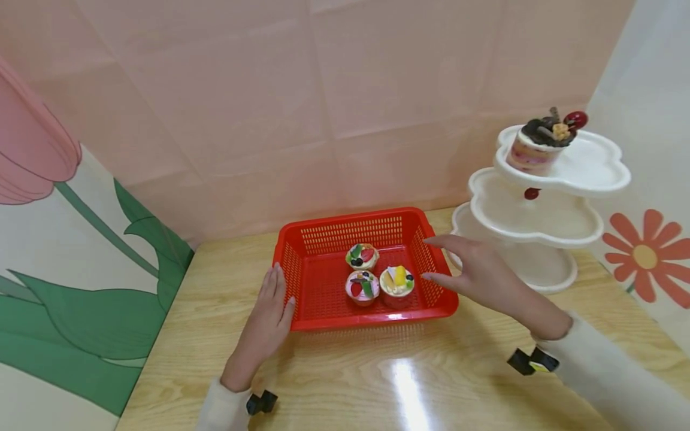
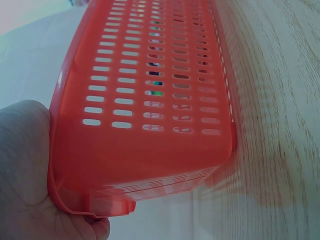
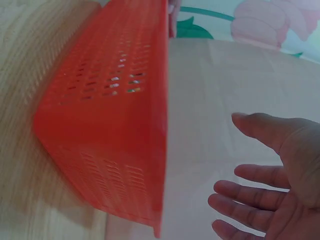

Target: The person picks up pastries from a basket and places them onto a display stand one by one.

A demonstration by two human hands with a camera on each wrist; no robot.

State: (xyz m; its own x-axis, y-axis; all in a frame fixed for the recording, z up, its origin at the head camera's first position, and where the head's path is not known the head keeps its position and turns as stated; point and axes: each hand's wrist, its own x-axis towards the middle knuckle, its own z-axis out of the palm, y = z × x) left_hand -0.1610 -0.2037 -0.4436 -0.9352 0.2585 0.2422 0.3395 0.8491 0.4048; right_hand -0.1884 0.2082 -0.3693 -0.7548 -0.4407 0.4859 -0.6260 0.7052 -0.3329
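Observation:
A red plastic basket [image 1: 326,323] stands on the table, with three toy cupcakes inside. One has strawberry and green leaves [image 1: 362,256], another pink cream [image 1: 362,287], the third yellow fruit pieces [image 1: 396,280]. My left hand [image 1: 265,320] grips the basket's left rim, thumb over the edge and fingers along the outside. In the left wrist view its palm lies against the rim and one fingertip shows under the lip. Over the right rim hovers my right hand [image 1: 477,272], thumb and fingers spread apart, holding nothing. The right wrist view shows it apart from the basket wall [image 3: 100,130].
To the right stands a white three-tier stand [image 1: 539,221]. On its top tier is a dessert cup [image 1: 536,146] with chocolate and a cherry; a red cherry-like piece [image 1: 531,193] shows at the middle tier. A pink backdrop [image 1: 323,120] rises behind the table [image 1: 345,383].

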